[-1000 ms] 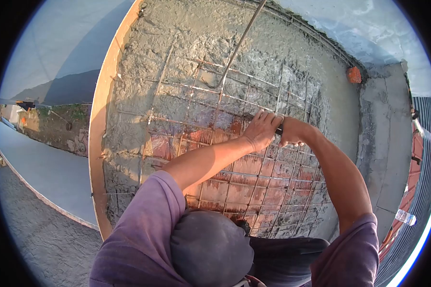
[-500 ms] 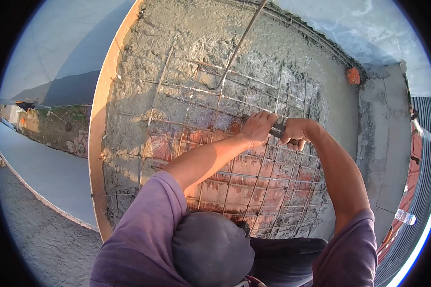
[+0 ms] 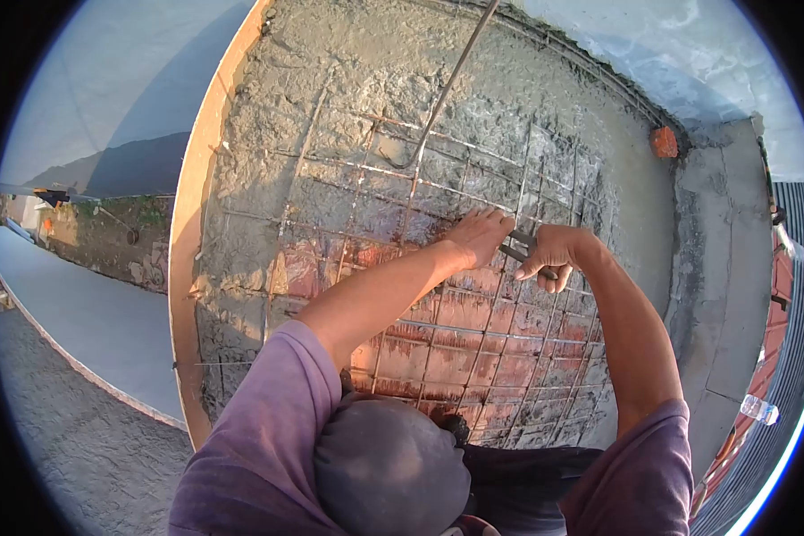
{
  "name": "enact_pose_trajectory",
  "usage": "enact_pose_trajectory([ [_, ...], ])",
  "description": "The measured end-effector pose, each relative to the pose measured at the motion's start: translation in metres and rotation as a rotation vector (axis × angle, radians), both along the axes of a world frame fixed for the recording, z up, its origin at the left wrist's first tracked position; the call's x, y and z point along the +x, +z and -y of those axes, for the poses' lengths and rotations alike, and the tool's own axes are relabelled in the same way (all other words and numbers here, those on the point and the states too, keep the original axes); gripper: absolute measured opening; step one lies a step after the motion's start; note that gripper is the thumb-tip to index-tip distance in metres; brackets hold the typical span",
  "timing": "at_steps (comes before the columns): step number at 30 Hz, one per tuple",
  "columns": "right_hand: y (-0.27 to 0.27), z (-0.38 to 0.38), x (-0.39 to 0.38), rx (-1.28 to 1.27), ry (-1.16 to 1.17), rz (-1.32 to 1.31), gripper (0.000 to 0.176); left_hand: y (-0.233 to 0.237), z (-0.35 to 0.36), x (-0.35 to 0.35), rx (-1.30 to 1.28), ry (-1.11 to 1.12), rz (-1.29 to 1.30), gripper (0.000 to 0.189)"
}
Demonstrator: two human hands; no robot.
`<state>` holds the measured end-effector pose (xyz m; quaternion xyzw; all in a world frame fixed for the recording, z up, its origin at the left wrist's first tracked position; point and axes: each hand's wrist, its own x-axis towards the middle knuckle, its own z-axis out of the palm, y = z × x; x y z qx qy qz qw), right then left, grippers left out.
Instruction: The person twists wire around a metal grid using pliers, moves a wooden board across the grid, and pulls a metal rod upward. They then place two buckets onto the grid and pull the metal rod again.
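Note:
A dark trowel (image 3: 519,244) with a flat, narrow-looking body spans the space between my two hands, just above the mesh. My right hand (image 3: 556,253) is closed around its handle, thumb lying along it. At the other end, my left hand (image 3: 482,236) presses over the tool with bent fingers; the part beneath the palm is hidden. Under both hands runs a grid of steel reinforcing bars (image 3: 473,332). Wet grey concrete (image 3: 348,54) covers the far part of the grid, while a reddish surface (image 3: 411,362) shows through the near part.
A long hooked rod (image 3: 449,89) rises from the mesh beyond my hands. A wooden form board (image 3: 188,232) edges the left side, and a concrete ledge (image 3: 719,250) the right. A plastic bottle (image 3: 758,408) lies at right; an orange brick piece (image 3: 663,141) sits in the far right corner.
My left hand has slid slightly left, so more of the trowel shows between the hands. The right hand's thumb has straightened along the handle. The view has shifted a little.

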<state>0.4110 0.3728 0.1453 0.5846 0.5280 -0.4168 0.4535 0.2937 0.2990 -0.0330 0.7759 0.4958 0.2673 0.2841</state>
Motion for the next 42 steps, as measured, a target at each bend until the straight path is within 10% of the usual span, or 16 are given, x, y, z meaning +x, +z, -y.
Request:
enact_pose_trajectory([
  [3,-0.011,0.032,0.008,0.628,0.85,-0.088,0.032,-0.002,-0.006,0.003,-0.042,-0.062,0.027,0.052],
  [7,-0.03,0.039,0.007,0.976,1.094,0.038,0.014,0.027,-0.028,-0.019,-0.3,-0.048,0.214,0.049],
  [11,0.007,0.023,-0.004,0.276,0.252,0.027,0.027,0.025,-0.013,-0.021,-0.373,-0.141,0.105,0.046],
  [15,-0.05,0.049,0.077,0.544,0.692,-0.342,0.035,0.031,0.019,-0.026,-0.364,-0.197,0.034,0.042],
  [18,-0.031,0.071,0.077,0.132,-0.029,-0.274,0.034,0.037,0.051,-0.041,-0.148,-0.175,0.07,0.033],
  [24,-0.059,0.098,0.126,-0.077,-0.464,-0.475,0.041,0.021,0.099,-0.048,0.286,-0.151,0.112,0.015],
  [30,-0.072,0.111,0.147,-0.044,-0.484,-0.428,0.04,0.026,0.112,-0.041,0.314,-0.233,0.063,0.004],
  [33,-0.078,0.104,0.163,0.288,0.463,-0.211,0.043,0.035,0.126,-0.043,0.082,-0.164,0.185,0.005],
  [36,-0.064,0.104,0.153,1.004,0.454,-0.348,0.046,0.057,0.142,-0.045,-0.266,0.027,0.301,0.013],
  [42,-0.026,0.149,0.019,0.669,0.121,-1.02,0.037,0.09,0.137,-0.055,-0.387,0.344,0.623,0.014],
])
